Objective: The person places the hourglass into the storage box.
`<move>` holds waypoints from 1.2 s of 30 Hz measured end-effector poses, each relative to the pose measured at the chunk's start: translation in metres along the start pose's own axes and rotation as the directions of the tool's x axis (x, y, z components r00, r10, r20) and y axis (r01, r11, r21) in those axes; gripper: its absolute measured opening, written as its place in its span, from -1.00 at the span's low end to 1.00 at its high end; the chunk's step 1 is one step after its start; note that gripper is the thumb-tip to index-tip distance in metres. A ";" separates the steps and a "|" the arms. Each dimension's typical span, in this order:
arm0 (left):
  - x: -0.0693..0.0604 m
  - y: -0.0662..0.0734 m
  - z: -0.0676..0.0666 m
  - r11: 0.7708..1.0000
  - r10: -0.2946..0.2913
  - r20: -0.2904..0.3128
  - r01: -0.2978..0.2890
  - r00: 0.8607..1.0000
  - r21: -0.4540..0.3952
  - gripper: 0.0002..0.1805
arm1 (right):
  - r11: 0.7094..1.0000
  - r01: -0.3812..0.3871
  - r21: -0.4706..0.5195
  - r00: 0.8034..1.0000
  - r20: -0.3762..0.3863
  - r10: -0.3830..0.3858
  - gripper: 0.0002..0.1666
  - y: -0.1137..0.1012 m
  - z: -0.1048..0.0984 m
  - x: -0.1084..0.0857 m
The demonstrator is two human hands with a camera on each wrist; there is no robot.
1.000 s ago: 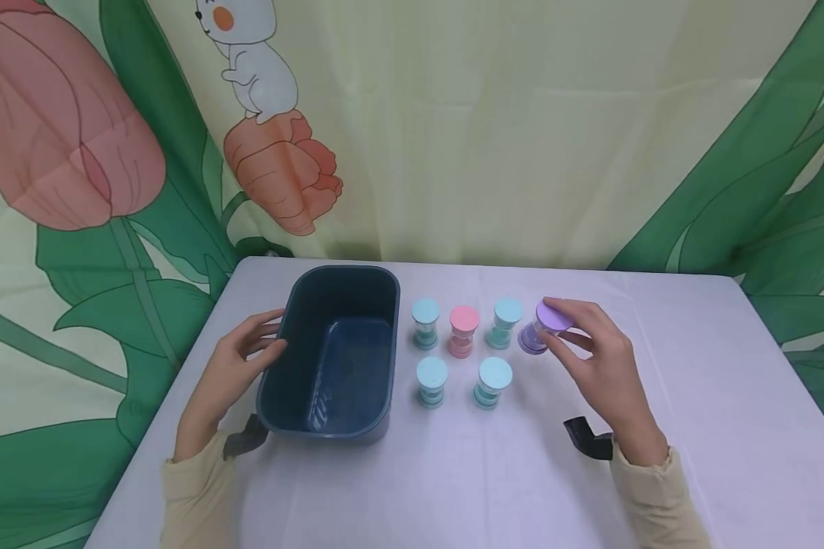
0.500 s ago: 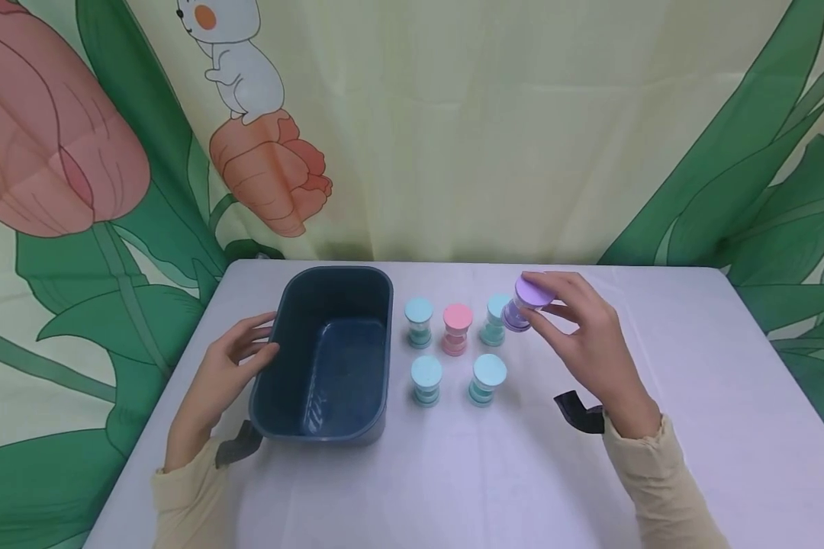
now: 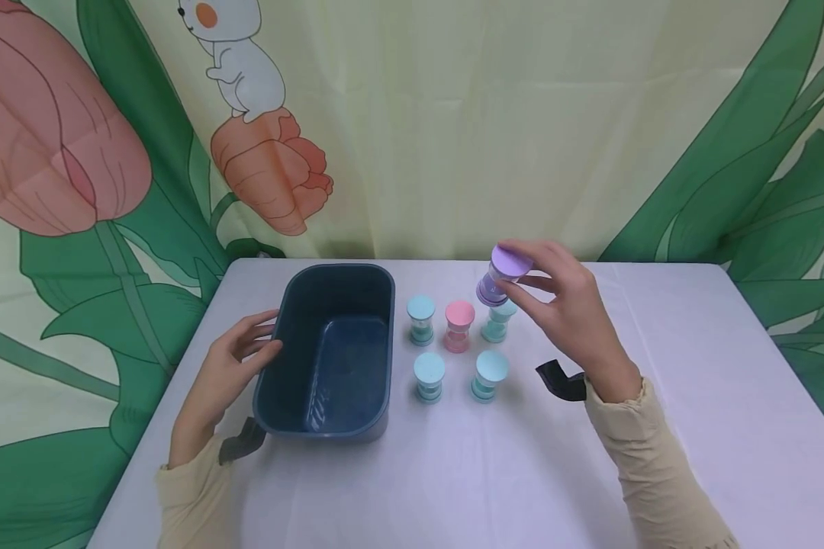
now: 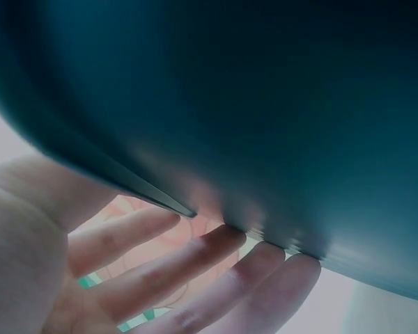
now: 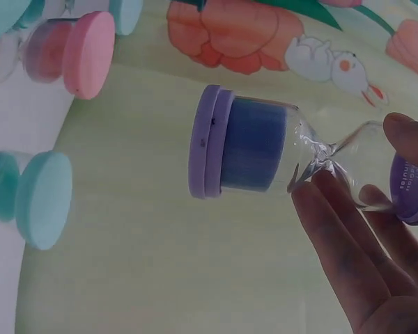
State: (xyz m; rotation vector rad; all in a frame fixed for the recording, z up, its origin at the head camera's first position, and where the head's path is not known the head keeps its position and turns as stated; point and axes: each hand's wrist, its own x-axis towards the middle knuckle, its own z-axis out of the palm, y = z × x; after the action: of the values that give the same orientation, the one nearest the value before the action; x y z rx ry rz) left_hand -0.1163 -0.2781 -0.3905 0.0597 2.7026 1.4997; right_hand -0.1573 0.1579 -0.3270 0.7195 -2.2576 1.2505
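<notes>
One teal hourglass (image 3: 496,326) is partly hidden behind the purple hourglass (image 3: 498,276).

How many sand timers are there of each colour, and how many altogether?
Light blue-green sand timers: 4, all on the table
Pink sand timer: 1, on the table too
Purple sand timer: 1, held up in the right hand
Total: 6
</notes>
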 end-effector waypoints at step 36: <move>0.001 -0.003 0.000 1.000 -0.008 -0.010 0.008 1.000 -0.027 -0.37 | 0.981 0.047 0.189 0.973 0.214 -0.088 -0.38 -0.017 0.068 0.053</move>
State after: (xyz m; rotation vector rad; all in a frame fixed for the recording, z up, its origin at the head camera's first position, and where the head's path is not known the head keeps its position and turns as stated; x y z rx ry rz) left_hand -0.1170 -0.2792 -0.3928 0.0407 2.6860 1.5386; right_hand -0.1965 0.0795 -0.3169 1.0424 -2.2878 1.4195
